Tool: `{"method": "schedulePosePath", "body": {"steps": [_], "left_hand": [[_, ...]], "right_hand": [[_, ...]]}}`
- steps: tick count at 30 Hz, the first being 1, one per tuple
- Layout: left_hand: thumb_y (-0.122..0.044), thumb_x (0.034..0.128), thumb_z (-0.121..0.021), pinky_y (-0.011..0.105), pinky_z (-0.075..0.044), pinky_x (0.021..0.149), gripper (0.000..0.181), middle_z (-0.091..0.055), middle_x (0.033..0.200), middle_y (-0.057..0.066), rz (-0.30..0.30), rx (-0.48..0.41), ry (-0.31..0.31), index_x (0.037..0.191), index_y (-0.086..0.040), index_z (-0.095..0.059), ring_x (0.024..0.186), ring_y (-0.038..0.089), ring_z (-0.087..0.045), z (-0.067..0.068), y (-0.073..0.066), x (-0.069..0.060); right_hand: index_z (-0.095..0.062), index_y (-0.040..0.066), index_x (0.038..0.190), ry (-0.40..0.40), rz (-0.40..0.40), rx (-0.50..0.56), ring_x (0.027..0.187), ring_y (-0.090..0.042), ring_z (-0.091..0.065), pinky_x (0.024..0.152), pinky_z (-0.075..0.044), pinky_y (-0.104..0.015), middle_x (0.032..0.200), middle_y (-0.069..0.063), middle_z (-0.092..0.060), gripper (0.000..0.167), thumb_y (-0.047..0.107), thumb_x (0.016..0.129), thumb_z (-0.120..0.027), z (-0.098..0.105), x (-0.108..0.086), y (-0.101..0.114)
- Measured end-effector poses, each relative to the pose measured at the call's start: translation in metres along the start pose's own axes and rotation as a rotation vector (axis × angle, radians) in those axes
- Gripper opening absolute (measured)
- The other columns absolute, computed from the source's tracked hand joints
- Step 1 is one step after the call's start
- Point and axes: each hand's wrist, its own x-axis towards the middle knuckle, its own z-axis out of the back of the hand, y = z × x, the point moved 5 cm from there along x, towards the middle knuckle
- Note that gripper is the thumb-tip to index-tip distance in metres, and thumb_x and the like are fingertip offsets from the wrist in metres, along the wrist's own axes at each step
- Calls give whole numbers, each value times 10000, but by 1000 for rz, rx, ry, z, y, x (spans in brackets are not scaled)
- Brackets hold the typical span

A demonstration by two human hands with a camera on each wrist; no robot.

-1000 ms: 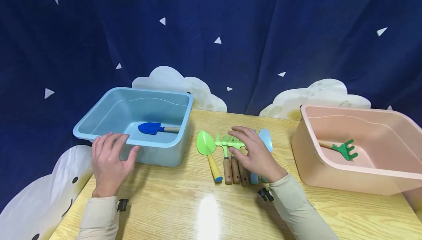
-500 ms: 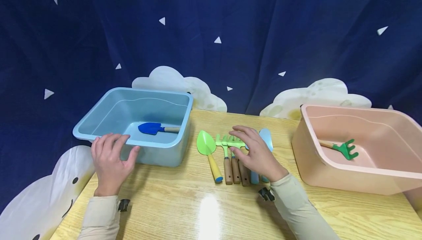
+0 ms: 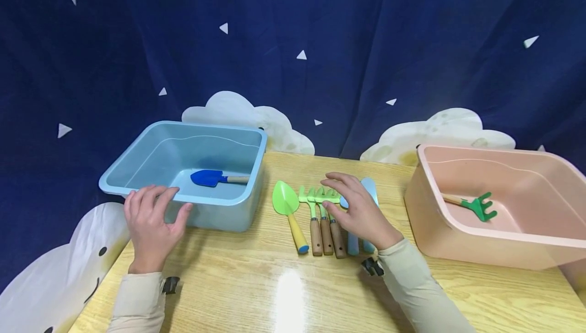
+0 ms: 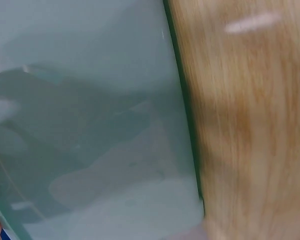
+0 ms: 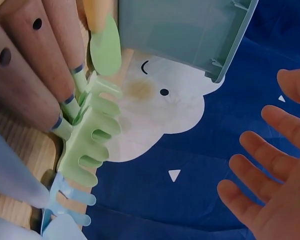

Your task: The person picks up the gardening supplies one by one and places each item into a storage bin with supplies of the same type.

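Observation:
My left hand (image 3: 153,226) is at the front rim of the blue tub (image 3: 229,216), fingers relaxed; whether it touches the rim I cannot tell. A blue trowel (image 3: 208,178) with a wooden handle lies inside that tub. My right hand (image 3: 359,213) hovers over a row of garden tools, its fingers spread and holding nothing in the right wrist view. Beneath and beside it are light green hand rakes (image 5: 92,135) with brown handles, a light blue rake (image 5: 72,197) and a light blue trowel (image 3: 369,188), partly hidden. A green trowel (image 3: 286,198) with a yellow handle ends the row.
A pink tub (image 3: 430,231) stands on the right, with a dark green hand rake (image 3: 480,207) lying inside. Behind the wooden table (image 3: 238,292) hangs a dark blue curtain (image 3: 274,79) with white clouds and triangles.
My right hand has shifted slightly to the right above the tools. The left hand stays almost where it was, and no tool has visibly moved.

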Motion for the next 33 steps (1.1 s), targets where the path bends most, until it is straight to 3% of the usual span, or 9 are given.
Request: {"method": "schedulePosePath", "body": {"steps": [7,17,33], "left_hand": [[-584,912,-577,650,-299,996,592,-665,954,199,-14,-3,-2,1000,-18,-726,1009,431,-540,-2,0,-1],[-584,915,-573,637,-286,1029,595,-662,980,197,1,-8,21,1010,-15,-720,1033,427,-532,-3,1,-1],[-595,918,-565,642,-278,1035,611,-656,978,199,9,-4,20,1019,-13,-720,1039,426,-530,-1,2,-1]], "right_hand": [[-612,93,1317,-9,26,-62,1311,-334,-501,1047,-418,-549,1400,-152,-556,439,200,903,-709,10,1,-9],[-619,53,1300,-59,-10,-95,1308,-371,-493,1057,-390,-562,1390,-184,-559,443,162,884,-725,33,-8,-32],[-620,30,1286,-40,-4,-111,1294,-402,-493,1056,-371,-579,1376,-211,-557,427,138,884,-714,38,-11,-50]]}}
